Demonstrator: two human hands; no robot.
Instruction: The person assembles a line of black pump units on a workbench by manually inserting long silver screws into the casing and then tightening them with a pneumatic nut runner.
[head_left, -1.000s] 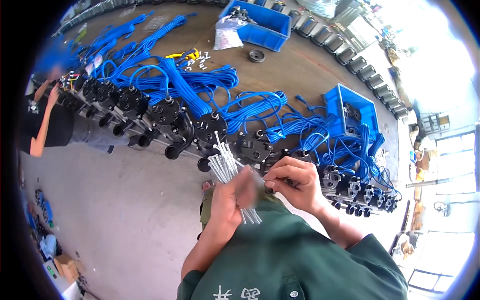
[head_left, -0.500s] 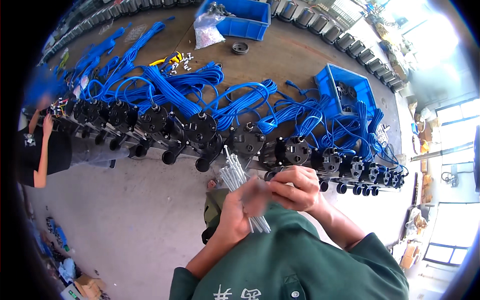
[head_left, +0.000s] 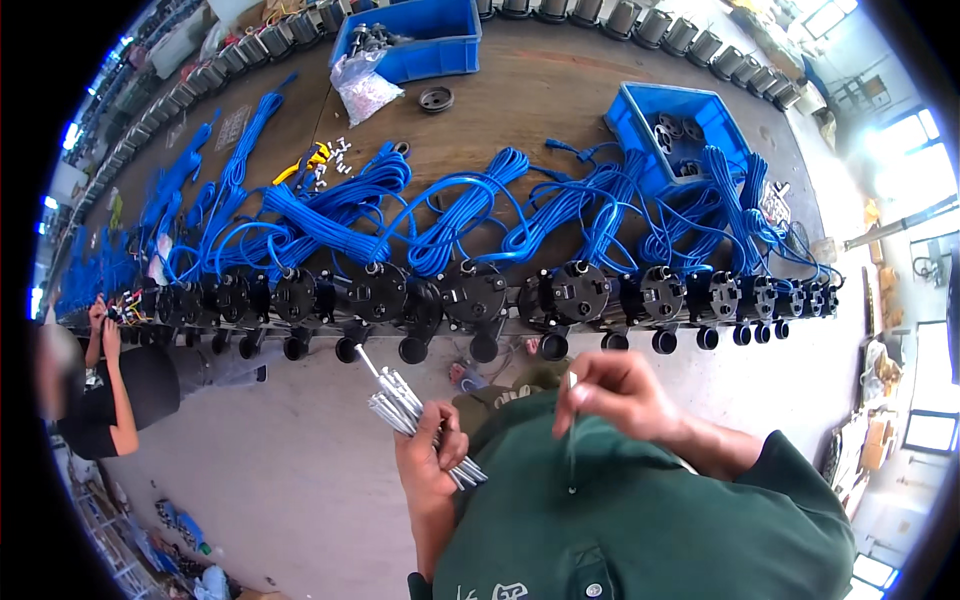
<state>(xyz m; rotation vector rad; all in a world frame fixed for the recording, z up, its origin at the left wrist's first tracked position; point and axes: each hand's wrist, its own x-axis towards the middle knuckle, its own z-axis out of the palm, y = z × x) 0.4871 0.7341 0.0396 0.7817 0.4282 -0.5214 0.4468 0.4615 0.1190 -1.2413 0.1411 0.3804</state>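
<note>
A bundle of long silvery bolts (head_left: 396, 402) is gripped in my left hand (head_left: 430, 458), with one bolt sticking out farther than the others. My right hand (head_left: 628, 396) is pinching a single long thin bolt (head_left: 572, 455) that hangs downward in front of my green shirt. Just beyond both hands runs a row of black pump housings along the table edge, the nearest being a round-topped pump (head_left: 475, 297) and the pump (head_left: 580, 292) to its right. Each has a black outlet pipe facing me.
Coiled blue cables (head_left: 460, 215) lie on the brown table (head_left: 500, 110) behind the pumps. Blue bins (head_left: 440, 55) hold metal parts; yellow-handled pliers (head_left: 303, 163) lie beside small white pieces. Silver motor casings line the far edge. A co-worker (head_left: 130, 390) stands at the left.
My hands have moved apart: the left went left with the bundle, and the right now holds one bolt away from it. The view has shifted slightly.
</note>
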